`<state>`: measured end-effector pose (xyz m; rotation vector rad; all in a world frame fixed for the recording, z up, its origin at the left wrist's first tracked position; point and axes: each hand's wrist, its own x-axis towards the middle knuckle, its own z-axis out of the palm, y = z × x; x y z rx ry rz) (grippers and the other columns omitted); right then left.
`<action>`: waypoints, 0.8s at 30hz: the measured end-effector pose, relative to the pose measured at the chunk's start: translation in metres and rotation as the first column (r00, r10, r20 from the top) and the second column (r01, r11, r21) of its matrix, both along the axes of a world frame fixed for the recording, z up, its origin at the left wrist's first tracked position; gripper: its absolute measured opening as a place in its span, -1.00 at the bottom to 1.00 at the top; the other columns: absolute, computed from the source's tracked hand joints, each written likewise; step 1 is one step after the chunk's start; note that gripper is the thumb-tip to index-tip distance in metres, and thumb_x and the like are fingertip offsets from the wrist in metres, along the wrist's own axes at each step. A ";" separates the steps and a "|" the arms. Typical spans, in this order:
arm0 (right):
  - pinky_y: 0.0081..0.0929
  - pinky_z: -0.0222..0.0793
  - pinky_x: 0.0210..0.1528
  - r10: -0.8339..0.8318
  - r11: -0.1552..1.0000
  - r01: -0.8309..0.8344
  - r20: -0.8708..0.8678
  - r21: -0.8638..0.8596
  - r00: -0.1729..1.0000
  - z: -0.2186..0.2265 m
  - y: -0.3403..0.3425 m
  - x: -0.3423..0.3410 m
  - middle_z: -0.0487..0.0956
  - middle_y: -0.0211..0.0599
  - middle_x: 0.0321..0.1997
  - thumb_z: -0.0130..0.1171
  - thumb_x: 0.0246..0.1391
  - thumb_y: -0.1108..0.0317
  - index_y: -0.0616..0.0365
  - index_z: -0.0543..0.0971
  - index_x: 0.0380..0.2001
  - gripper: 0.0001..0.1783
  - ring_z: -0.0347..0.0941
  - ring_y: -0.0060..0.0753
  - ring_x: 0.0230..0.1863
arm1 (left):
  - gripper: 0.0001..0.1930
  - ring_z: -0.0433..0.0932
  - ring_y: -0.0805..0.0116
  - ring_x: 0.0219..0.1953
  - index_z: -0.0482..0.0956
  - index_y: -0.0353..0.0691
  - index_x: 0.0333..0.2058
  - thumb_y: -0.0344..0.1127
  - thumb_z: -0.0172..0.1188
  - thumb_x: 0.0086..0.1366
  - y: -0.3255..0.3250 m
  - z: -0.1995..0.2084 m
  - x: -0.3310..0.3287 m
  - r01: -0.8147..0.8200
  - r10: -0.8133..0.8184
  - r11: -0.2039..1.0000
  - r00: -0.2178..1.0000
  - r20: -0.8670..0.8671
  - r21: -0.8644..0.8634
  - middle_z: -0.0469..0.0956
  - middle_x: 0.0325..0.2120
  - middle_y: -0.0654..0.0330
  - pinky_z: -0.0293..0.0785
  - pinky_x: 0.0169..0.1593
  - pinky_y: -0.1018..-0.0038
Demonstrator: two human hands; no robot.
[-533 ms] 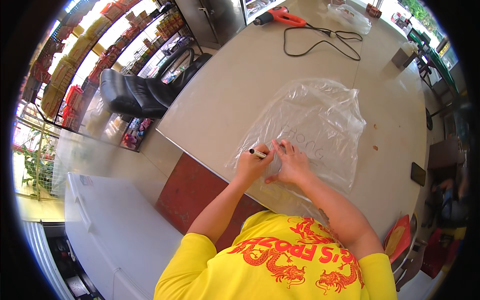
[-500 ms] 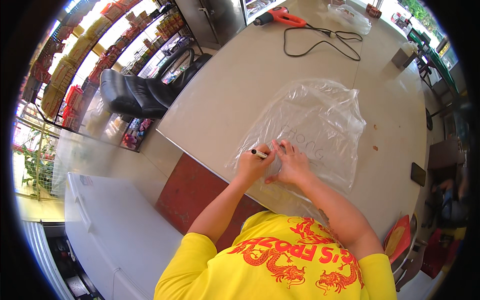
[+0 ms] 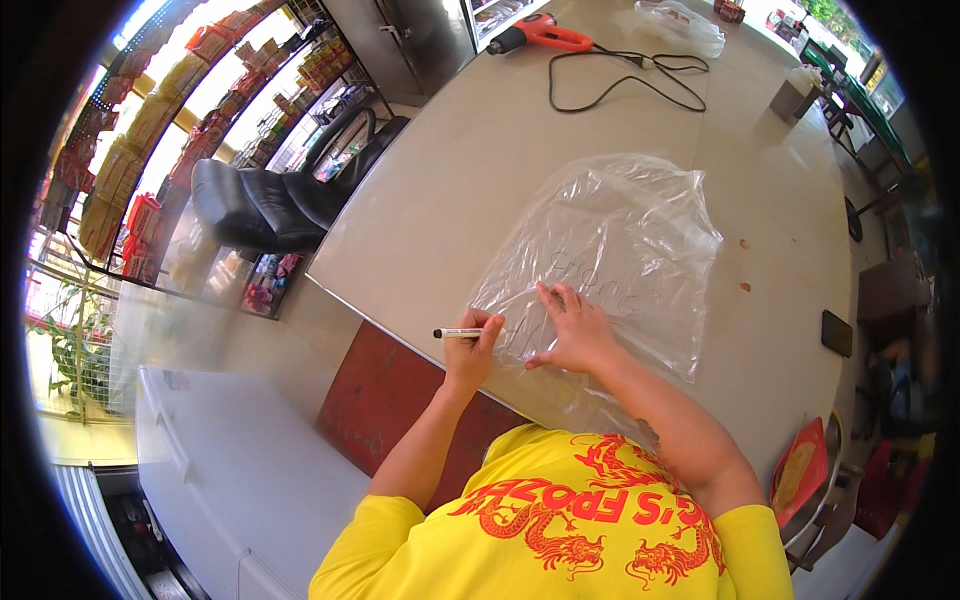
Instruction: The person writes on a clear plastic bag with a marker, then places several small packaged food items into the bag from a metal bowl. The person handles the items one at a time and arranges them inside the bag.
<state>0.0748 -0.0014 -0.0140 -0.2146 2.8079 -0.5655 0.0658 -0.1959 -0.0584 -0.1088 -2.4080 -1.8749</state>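
Observation:
A clear plastic bag [image 3: 625, 230] lies spread and wrinkled on the beige tabletop [image 3: 430, 190], with thin dark handwriting on it. At the bag's near left corner, my left hand [image 3: 468, 352] is closed round a marker pen [image 3: 458, 333]. The pen's dark end sticks out to the left; its other end is hidden by my fingers. My right hand [image 3: 578, 330] rests on the near part of the bag, fingers spread, pressing the film to the table. A gap separates my two hands.
An orange heat gun [image 3: 545, 36] with a black cord [image 3: 600, 106] lies at the far end, near another plastic bag [image 3: 685, 28]. A dark phone [image 3: 836, 333] is by the right edge. Left of the table stand a black chair [image 3: 260, 205] and a white chest freezer [image 3: 240, 470].
My left hand has moved left, away from my right hand, carrying the marker pen, which now points more level to the left. My right hand stays spread on the bag. The view has shifted slightly.

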 end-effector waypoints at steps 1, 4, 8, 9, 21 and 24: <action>-0.17 0.22 0.23 -0.023 0.991 0.019 -0.030 -0.130 0.999 -0.001 0.005 0.003 0.13 -0.16 0.34 0.46 -0.41 -0.20 -0.04 0.06 0.36 0.28 0.16 -0.09 0.31 | -0.83 0.35 0.59 -0.53 0.47 -0.22 -0.45 -0.33 0.28 0.21 0.000 0.003 -0.001 -0.026 0.026 1.000 1.000 -0.017 0.011 0.42 -0.61 0.37 0.27 -0.46 0.57; -0.16 0.23 0.22 -0.070 0.967 0.033 -0.137 -0.253 0.988 -0.004 0.025 0.019 0.16 -0.12 0.31 0.48 -0.37 -0.12 -0.05 0.17 0.32 0.15 0.20 -0.02 0.27 | -0.84 0.32 0.64 -0.52 0.44 -0.24 -0.38 -0.39 0.28 0.21 -0.002 0.013 0.004 -0.056 0.053 0.997 0.996 -0.064 -0.045 0.41 -0.59 0.36 0.26 -0.45 0.64; -0.14 0.23 0.21 -0.060 0.984 0.027 -0.187 -0.174 0.981 -0.017 0.036 0.047 0.18 -0.12 0.28 0.47 -0.34 -0.10 -0.09 0.31 0.25 0.01 0.23 0.01 0.23 | -0.84 0.33 0.67 -0.51 0.44 -0.25 -0.33 -0.45 0.28 0.20 -0.009 0.013 0.014 0.007 -0.007 1.000 1.000 0.006 0.010 0.42 -0.55 0.37 0.26 -0.44 0.69; -0.14 0.23 0.21 -0.059 0.986 0.017 -0.254 -0.164 0.966 -0.020 0.037 0.054 0.19 -0.12 0.27 0.46 -0.33 -0.11 -0.11 0.31 0.24 0.01 0.23 0.01 0.23 | -0.84 0.34 0.66 -0.50 0.44 -0.25 -0.31 -0.44 0.27 0.21 -0.011 0.011 0.014 0.028 -0.029 0.998 0.999 0.023 0.062 0.42 -0.54 0.38 0.26 -0.44 0.69; -0.12 0.14 0.26 -0.067 0.997 0.055 -0.230 -0.058 0.971 -0.023 0.059 0.076 0.23 -0.13 0.25 0.41 -0.37 -0.21 -0.26 0.31 0.26 0.02 0.18 -0.02 0.25 | -0.92 0.42 0.57 -0.39 0.47 -0.22 -0.29 -0.39 0.14 0.26 -0.034 0.012 -0.005 -0.020 -0.050 0.953 0.974 0.220 0.303 0.46 -0.49 0.32 0.33 -0.28 0.62; -0.11 0.12 0.27 -0.059 0.998 0.051 -0.192 -0.045 0.980 -0.020 0.058 0.073 0.23 -0.11 0.26 0.43 -0.39 -0.19 -0.29 0.31 0.26 0.03 0.17 -0.01 0.26 | -0.93 0.42 0.56 -0.41 0.48 -0.23 -0.33 -0.38 0.14 0.27 -0.021 0.017 0.009 0.021 -0.076 0.973 0.970 0.232 0.230 0.48 -0.48 0.31 0.35 -0.31 0.61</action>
